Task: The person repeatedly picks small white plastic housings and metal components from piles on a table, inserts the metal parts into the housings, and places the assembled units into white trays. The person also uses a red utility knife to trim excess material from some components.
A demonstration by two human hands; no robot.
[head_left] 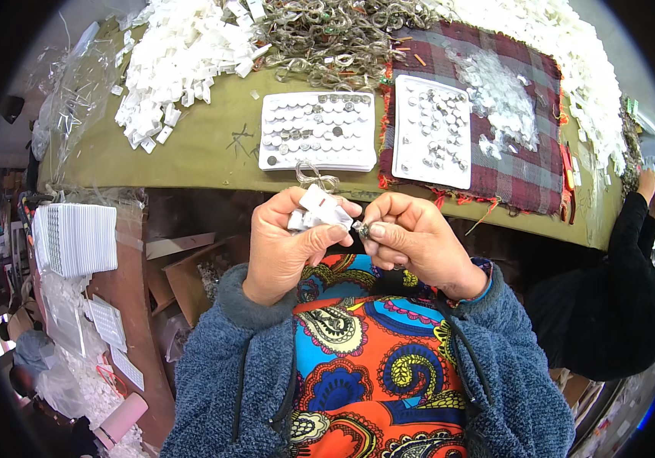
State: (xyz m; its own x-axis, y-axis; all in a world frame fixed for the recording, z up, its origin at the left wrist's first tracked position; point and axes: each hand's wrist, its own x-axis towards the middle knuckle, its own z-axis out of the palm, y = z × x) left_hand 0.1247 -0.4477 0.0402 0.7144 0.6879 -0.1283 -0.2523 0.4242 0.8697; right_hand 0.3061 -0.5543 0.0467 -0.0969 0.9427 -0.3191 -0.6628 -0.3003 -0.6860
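Note:
My left hand (285,248) is closed around a few small white plastic cases (317,208), held in front of my chest just off the table's near edge. A loop of thin wire (317,178) sticks up behind them. Close beside it, my right hand (415,240) pinches a small dark, silvery piece (362,228) between thumb and fingertips, up against the cases. Its exact kind is hard to make out. Beyond my hands lie a white tray (358,163) with rows of round button cells and a second white tray (400,164) with scattered silvery cells.
Heaps of white plastic cases (171,72) and coiled wires (327,34) cover the far table. A plaid cloth (526,179) bears clear plastic bits (503,99). Pliers (568,179) lie at right. Stacked white trays (83,240) stand left. Another person's dark sleeve (629,225) shows at right.

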